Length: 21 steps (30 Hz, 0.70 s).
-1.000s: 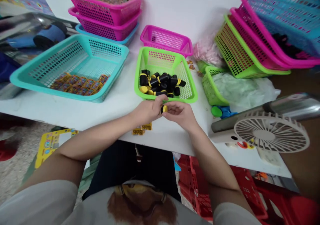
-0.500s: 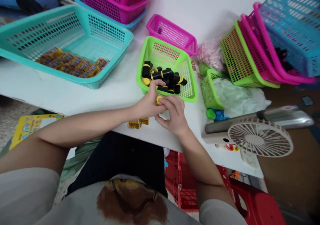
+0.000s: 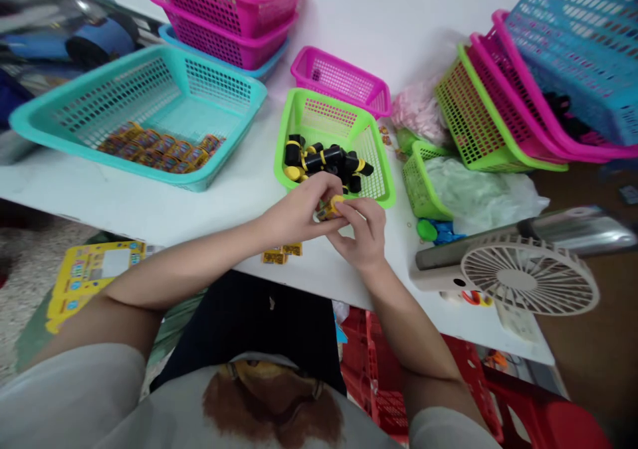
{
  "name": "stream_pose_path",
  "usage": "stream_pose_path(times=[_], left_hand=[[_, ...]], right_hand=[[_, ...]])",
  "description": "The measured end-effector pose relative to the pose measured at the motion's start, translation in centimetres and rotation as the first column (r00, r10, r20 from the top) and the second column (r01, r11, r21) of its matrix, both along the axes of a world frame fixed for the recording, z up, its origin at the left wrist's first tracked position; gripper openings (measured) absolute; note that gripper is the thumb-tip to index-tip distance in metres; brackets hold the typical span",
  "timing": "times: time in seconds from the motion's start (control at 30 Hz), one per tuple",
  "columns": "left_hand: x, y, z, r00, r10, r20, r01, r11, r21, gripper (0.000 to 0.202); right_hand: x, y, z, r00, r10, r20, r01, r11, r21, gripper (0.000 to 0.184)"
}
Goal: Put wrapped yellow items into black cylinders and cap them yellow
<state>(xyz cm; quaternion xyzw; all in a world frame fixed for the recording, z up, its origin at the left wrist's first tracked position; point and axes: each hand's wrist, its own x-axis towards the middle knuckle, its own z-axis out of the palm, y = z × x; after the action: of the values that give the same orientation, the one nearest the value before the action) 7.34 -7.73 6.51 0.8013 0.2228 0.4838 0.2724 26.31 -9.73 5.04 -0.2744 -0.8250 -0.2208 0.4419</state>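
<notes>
My left hand [image 3: 294, 213] and my right hand [image 3: 361, 233] meet over the white table [image 3: 124, 200], just in front of a green basket [image 3: 379, 196]. Both pinch one small yellow and black cylinder with a printed label [image 3: 329, 208], fingers closed around it. The green basket holds several black cylinders with yellow bands [image 3: 323, 160]. A short strip of yellow labels [image 3: 282, 254] lies on the table edge below my left hand.
A teal basket [image 3: 149, 110] at left holds several labelled cylinders. Pink baskets [image 3: 234, 17] stack at the back, and a small pink one [image 3: 339, 80] stands behind the green. Tilted baskets [image 3: 503, 103] lean at right. A small fan [image 3: 528, 279] lies near the right edge.
The hands have stayed joined by the green basket, turning the piece; a printed label now shows around it. The view shifted slightly.
</notes>
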Motion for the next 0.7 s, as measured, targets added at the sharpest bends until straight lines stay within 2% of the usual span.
stream_pose_path(times=[0.07,0.13,0.23,0.3,0.37,0.43,0.53,0.6,0.67,0.7], left_hand=[[-0.8,-0.6,1.4,0.992,0.094,-0.088,-0.089,0.994,0.067,0.021],[-2.3,-1.0,3.1,0.981,0.117,-0.153,-0.103,0.990,0.098,0.016],[-6.1,0.0,6.2,0.949,0.240,-0.205,-0.221,0.969,0.110,0.019],[-9.8,2.0,8.1,0.869,0.404,-0.287,-0.395,0.914,0.091,0.023],[-13.8,4.9,9.2,0.717,0.509,-0.476,-0.543,0.836,0.077,0.028],[-17.7,8.2,9.0,0.553,0.538,-0.636,-0.652,0.755,0.071,0.032],[-22.2,12.2,6.7,0.386,0.564,-0.730,-0.726,0.674,0.136,0.033],[-23.9,14.1,4.7,0.351,0.545,-0.761,-0.723,0.675,0.150,0.030],[-24.6,15.3,2.8,0.341,0.504,-0.794,-0.672,0.721,0.169,0.031],[-24.7,15.8,2.1,0.344,0.486,-0.803,-0.637,0.749,0.181,0.034]], right_hand=[[0.3,0.1,-0.1,0.999,-0.016,-0.040,0.017,0.999,0.030,0.056],[0.6,0.3,-0.2,0.995,-0.055,-0.078,0.058,0.998,0.039,0.057],[1.1,0.6,-0.3,0.978,-0.175,-0.109,0.170,0.984,-0.059,0.049],[1.3,0.9,-0.3,0.962,-0.245,-0.118,0.224,0.960,-0.167,0.041],[1.4,1.1,-0.3,0.948,-0.288,-0.138,0.249,0.936,-0.248,0.035],[1.5,1.4,-0.3,0.934,-0.318,-0.162,0.264,0.922,-0.285,0.028],[1.7,2.0,-0.4,0.911,-0.355,-0.212,0.286,0.911,-0.298,0.020],[1.9,2.5,-0.5,0.883,-0.400,-0.248,0.312,0.892,-0.328,0.020],[2.1,3.1,-0.3,0.853,-0.467,-0.230,0.350,0.842,-0.411,0.026],[2.2,3.3,-0.1,0.844,-0.504,-0.182,0.375,0.799,-0.470,0.029]])
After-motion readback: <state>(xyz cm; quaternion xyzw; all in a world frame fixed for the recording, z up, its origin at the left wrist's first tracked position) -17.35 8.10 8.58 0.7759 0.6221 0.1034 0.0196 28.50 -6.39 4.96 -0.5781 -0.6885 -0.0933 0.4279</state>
